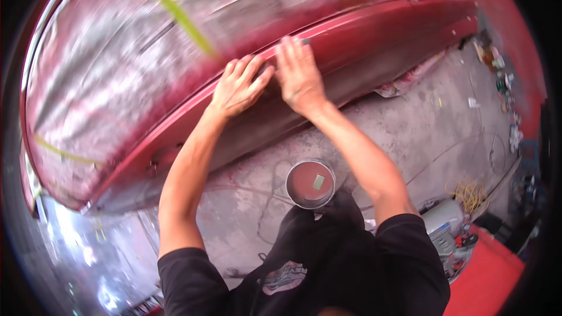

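Both my hands rest on a red car body panel (pixel 374 35), below a wrinkled masked area (pixel 88 76) with yellow-green tape (pixel 181 17). My left hand (pixel 240 85) has its fingers apart, their tips on the panel's upper edge. To its right, my right hand (pixel 298 76) lies with fingers close together; a small grey piece shows at its fingertips, too blurred to name. Below them, near my legs, sits a round metal container (pixel 293 187) of reddish liquid, with a small pale rectangular piece (pixel 319 181) in it.
Grey concrete floor (pixel 410 129) lies beneath, with a thin cable across it. At lower right are a coiled yellow hose (pixel 471 196), grey equipment (pixel 439 222) and a red surface (pixel 486 275). Small items (pixel 500 67) line the right side, and shiny sheeting (pixel 82 257) is at lower left.
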Demonstrator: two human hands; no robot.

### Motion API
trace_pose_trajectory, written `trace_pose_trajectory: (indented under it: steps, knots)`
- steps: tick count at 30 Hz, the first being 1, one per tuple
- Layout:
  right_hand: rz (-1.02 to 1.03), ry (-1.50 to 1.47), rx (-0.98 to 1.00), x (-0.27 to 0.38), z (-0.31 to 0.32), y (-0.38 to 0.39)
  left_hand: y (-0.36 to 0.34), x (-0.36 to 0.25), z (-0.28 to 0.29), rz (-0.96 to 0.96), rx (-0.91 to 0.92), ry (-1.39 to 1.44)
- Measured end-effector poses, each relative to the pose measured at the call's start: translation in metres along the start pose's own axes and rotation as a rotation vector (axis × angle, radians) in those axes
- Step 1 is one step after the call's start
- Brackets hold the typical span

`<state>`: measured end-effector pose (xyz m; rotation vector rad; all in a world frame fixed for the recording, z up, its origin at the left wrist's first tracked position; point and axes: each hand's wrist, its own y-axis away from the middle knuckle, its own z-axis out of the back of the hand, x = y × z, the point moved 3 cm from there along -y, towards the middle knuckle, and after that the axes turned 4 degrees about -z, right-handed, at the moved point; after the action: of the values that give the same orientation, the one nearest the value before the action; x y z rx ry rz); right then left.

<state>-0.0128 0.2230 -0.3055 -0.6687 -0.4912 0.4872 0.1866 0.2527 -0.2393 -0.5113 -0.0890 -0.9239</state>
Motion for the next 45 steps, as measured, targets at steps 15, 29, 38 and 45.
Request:
trace_pose_trajectory:
  steps: [15, 29, 38, 45]
  knots:
    - [0.461, -0.188, 0.107, 0.268, -0.087, 0.006, 0.281, -0.181, 0.017, 1.093, -0.15, 0.387]
    - [0.184, -0.2, 0.202, 0.037, 0.009, 0.008, 0.329, -0.252, 0.004, 1.674, -0.561, 0.737]
    - [-0.366, -1.377, 1.071, 0.069, 0.018, 0.094, 0.143, -0.261, -0.016, 1.508, -1.0, 1.67]
    - [-0.74, -1.52, 1.073, -0.012, 0.038, 0.122, 0.05, -0.304, -0.041, 1.742, -1.145, 1.612]
